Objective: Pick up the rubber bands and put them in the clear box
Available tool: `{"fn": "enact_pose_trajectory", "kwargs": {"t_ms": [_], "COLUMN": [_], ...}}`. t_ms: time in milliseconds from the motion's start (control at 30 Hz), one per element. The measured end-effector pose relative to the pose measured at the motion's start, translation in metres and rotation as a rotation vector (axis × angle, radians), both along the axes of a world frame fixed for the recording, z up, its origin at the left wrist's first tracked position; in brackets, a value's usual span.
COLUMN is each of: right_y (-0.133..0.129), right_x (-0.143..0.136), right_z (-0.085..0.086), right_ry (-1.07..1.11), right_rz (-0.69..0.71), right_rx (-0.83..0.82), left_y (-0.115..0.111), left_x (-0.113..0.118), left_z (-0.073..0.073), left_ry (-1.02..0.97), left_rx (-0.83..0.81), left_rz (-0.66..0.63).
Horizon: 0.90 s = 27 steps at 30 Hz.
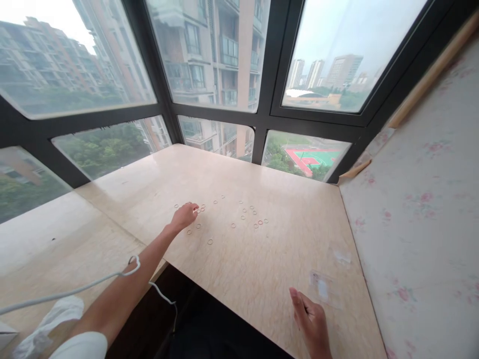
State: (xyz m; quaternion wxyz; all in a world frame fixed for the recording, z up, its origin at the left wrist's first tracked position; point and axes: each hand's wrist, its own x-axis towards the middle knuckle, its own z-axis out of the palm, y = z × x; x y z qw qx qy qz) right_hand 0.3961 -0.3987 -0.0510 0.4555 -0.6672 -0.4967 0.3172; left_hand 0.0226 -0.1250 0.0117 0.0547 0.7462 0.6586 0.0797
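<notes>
Several small thin rings lie scattered on the pale marble-patterned ledge [239,269], among them a reddish ring [260,223] and a dark-rimmed ring [210,242]. My left hand [184,216] reaches into the left part of this scatter, its fingertips pinched together at the surface. Rings lie right beside those fingertips, such as the ring [202,209]; whether one is between them is too small to tell. Near the front edge, my right hand [310,316] is closed with fingers curled and thumb on top. Its palm side is hidden, so any contents do not show.
Clear plastic bags [322,288] lie right of my right hand, near the flowered wall [415,249]. A white cable [93,283] crosses over my left forearm. Crumpled white plastic [52,324] sits at lower left. Dark-framed windows [217,112] border the ledge's back.
</notes>
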Motion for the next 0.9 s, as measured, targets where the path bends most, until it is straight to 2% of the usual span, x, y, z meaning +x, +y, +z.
{"fn": "enact_pose_trajectory", "kwargs": {"t_ms": [100,233,533,700,900], "right_y": [0.0,0.0,-0.001,-0.002,-0.001], "right_x": [-0.002,-0.003,-0.003,-0.005,-0.009], "right_z": [0.007,0.013,0.011,0.01,0.012], "right_ry": [-0.032,-0.052,-0.052,-0.064,-0.177], "right_rz": [-0.002,0.005,0.005,-0.005,-0.008], "right_rx": [0.021,0.023,0.006,0.005,0.058], "left_y": [0.002,0.004,0.001,-0.019,-0.053], "left_x": [-0.006,-0.001,0.01,0.043,0.11], "left_z": [-0.004,-0.006,0.004,0.02,0.037], "left_ry": [0.069,0.157,0.268,0.236,-0.003], "left_rx": [-0.053,-0.075,-0.054,0.012,0.054], "left_rz": [-0.024,-0.102,-0.277,-0.416,-0.557]}}
